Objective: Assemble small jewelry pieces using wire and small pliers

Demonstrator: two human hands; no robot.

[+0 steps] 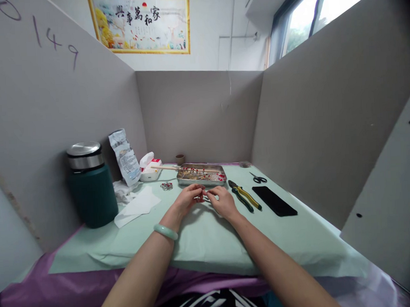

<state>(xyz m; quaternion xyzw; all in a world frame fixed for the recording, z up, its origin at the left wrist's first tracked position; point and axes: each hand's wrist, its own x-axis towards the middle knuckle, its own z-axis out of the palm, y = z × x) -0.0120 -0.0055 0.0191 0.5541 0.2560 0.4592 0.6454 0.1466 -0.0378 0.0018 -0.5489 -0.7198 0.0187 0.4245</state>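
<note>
My left hand (188,198) and my right hand (221,201) meet over the pale green table cover (202,235), fingertips pinched together on a tiny item too small to name. A pale green bangle (165,231) sits on my left wrist. Just beyond the hands stands a metal tray (201,181) filled with small beads and bits, with a wooden stick (165,168) lying across its left rim. A small cluster of beads (166,186) lies on the cover left of the tray.
Pliers with yellow-green handles (245,195), small scissors (258,178) and a black phone (274,200) lie to the right. A dark green flask (90,184), a printed packet (125,157), tissues (137,205) and a white box (150,170) sit to the left. Grey partition walls enclose the desk.
</note>
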